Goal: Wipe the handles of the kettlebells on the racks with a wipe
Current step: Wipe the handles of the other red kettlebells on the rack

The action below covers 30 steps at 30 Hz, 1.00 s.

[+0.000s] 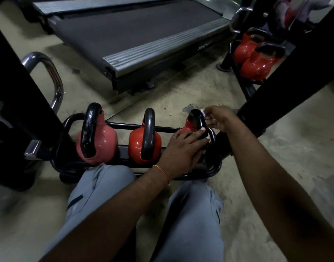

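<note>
Three red kettlebells with black handles sit in a low black rack point(124, 126) in front of my knees. The left kettlebell point(98, 140) is paler, and the middle kettlebell point(143, 142) stands upright. My left hand point(183, 148) rests on the body of the right kettlebell point(195, 121), with its fingers at the base of the handle. My right hand point(221, 118) pinches a small white wipe point(203, 112) against the top of that handle. Most of the wipe is hidden by my fingers.
A treadmill point(136, 35) lies on the floor beyond the rack. Two more red kettlebells point(255, 59) sit on another rack at the upper right. Black frame posts stand at the left point(17, 103) and right point(294, 72), and a chrome handle point(49, 76) is at the left.
</note>
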Each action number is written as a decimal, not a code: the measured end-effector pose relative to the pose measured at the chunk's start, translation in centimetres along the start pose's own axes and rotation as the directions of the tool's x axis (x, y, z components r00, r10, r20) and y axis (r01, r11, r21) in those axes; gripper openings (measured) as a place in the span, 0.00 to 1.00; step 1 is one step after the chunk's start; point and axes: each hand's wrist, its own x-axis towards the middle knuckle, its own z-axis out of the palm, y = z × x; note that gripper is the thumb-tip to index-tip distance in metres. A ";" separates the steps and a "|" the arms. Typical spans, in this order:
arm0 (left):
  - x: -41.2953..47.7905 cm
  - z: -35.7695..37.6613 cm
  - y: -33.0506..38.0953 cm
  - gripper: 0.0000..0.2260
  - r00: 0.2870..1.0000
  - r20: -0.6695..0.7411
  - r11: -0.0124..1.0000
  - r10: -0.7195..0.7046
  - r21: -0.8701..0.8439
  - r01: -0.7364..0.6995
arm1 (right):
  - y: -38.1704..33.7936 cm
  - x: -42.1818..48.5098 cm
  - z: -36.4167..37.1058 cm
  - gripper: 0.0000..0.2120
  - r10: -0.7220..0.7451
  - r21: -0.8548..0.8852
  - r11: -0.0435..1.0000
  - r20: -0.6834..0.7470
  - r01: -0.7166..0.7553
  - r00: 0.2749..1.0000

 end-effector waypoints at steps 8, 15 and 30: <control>-0.2 -0.1 -0.1 0.22 0.998 0.061 1.000 -0.008 -0.002 0.008 | -5.3 0.8 3.7 0.12 -0.309 -0.860 0.434 0.138 0.269 0.941; -0.1 0.2 -0.5 0.22 0.993 0.113 1.000 -0.027 0.000 0.028 | -4.4 1.3 6.9 0.10 -0.350 -0.958 -0.202 0.266 0.205 0.898; -0.1 0.5 0.0 0.18 1.000 0.019 1.000 0.025 0.018 -0.025 | 2.2 -2.5 1.1 0.09 -0.080 0.232 0.967 -0.113 0.105 0.990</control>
